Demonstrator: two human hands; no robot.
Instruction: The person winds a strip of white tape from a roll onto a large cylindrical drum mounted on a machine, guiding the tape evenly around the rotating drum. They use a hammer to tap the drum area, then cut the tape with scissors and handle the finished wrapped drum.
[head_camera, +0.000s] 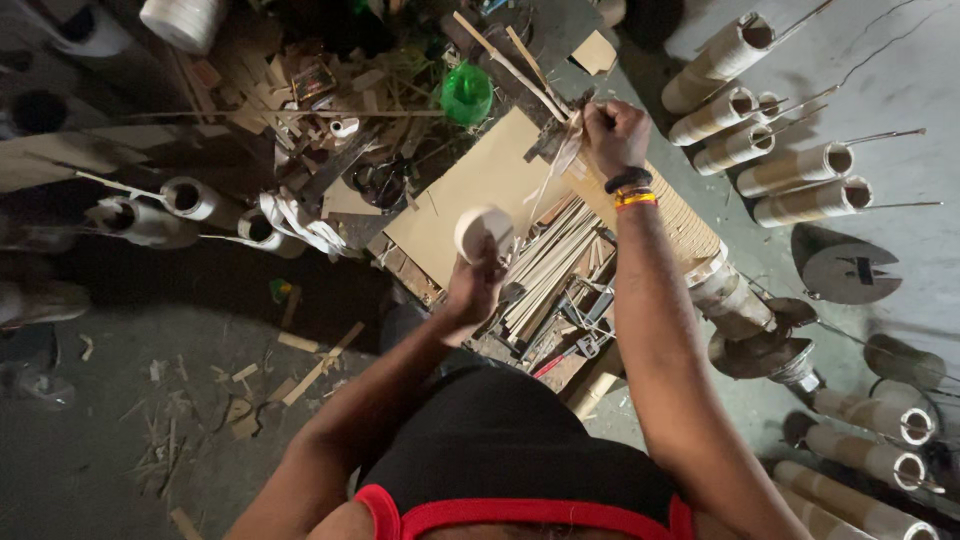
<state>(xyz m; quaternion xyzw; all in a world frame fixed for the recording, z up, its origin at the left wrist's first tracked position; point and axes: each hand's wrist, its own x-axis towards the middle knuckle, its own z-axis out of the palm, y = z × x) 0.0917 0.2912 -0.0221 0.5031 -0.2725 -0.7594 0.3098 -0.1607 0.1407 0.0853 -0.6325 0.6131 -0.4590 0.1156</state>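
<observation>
at the far left, pale tubes on thin rods (165, 205) are laid across a dark floor, with wood offcuts (300, 365) scattered below them. further in, a cluttered bench (330, 110) is heaped with scraps, and a green plastic bottle (466, 93) is stood among them. a flat sheet of tan board (480, 190) is laid just right of the heap.

the left hand (475, 285) is raised over the board's lower edge, its fingers closed around a small white roll of tape (483, 230), which is held upright in the fist. just right of it a bundle of thin wooden sticks (555, 265) is stacked on the bench. a pale strip, seemingly the tape's free end, is run up from near the roll toward the right hand (615, 135), though the link cannot be told for certain. the right hand is clenched, fingers closed on the joint (562, 125) where long thin slats cross, well apart from the left hand. bands are worn on that wrist.

judged from this, a binding step is in hand: the crossed slats are being wrapped. the next turn would call for the strip to be kept taut and the roll to be passed around the joint while the slats are pinned firmly.

at the right, more wound tubes (790, 170) are laid on a pale floor.
</observation>
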